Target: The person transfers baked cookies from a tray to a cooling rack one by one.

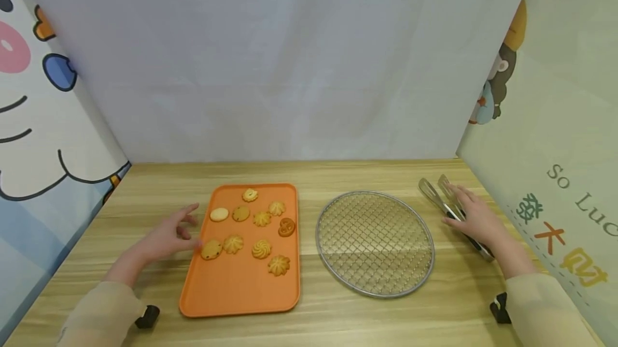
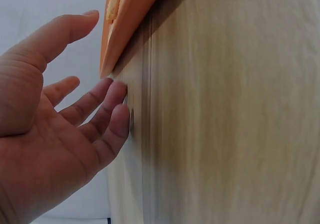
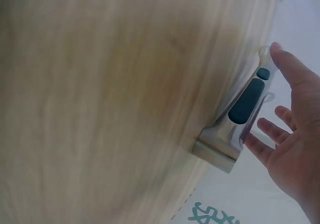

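My left hand [image 1: 170, 235] hovers at the left edge of an orange tray [image 1: 236, 293], its fingers loosely bent and holding nothing. In the left wrist view the fingers [image 2: 117, 126] are spread apart near the tray's rim. Several cookies lie on the tray, among them a pretzel-shaped one [image 1: 286, 227], a swirled one [image 1: 261, 249] and a chocolate-chip one [image 1: 211, 250]. My right hand [image 1: 475, 221] is over metal tongs [image 1: 436, 197] with dark grip pads, thumb and fingers spread on either side. In the right wrist view the tongs [image 3: 220, 146] lie beside the fingers, not gripped.
A round wire cooling rack [image 1: 375, 244] lies flat between the tray and the tongs. The wooden table [image 1: 338, 325] meets a pale curtain [image 1: 289, 68] at the back, and printed cloths hang along the left and right sides.
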A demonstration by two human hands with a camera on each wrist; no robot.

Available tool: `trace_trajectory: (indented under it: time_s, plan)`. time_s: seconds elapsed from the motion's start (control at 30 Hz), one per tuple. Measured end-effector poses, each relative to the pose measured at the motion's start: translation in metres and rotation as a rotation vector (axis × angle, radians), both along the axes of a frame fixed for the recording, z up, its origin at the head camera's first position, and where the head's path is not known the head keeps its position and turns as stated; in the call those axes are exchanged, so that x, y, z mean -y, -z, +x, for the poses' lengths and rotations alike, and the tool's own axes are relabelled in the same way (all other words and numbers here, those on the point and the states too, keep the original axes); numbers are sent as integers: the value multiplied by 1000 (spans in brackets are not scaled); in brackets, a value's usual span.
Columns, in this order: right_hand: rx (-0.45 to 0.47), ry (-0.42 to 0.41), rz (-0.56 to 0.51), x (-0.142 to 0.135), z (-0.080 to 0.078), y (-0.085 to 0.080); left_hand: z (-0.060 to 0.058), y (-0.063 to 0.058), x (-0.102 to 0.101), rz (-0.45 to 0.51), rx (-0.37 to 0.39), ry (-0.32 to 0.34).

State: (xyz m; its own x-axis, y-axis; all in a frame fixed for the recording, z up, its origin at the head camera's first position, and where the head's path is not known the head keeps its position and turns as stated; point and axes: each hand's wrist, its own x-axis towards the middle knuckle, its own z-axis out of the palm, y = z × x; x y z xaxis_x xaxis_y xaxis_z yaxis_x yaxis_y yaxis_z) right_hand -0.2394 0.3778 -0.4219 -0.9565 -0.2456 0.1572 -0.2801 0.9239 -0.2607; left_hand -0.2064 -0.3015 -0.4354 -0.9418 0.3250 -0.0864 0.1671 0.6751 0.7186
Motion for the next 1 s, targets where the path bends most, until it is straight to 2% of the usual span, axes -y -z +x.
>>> trace_trajectory:
  time_s: [0.2,0.37,0.57,1.0]
  plan:
    - [63,21,11,-5,-4,4,-2,2,-4,87,147,17]
    - [82,28,12,-7,-6,8,-3,5,-3,173,212,43]
    - [111,43,-10,-8,-9,10,-1,5,-1,226,255,34]
    - [156,80,-83,-11,-14,9,-1,7,1,277,299,18]
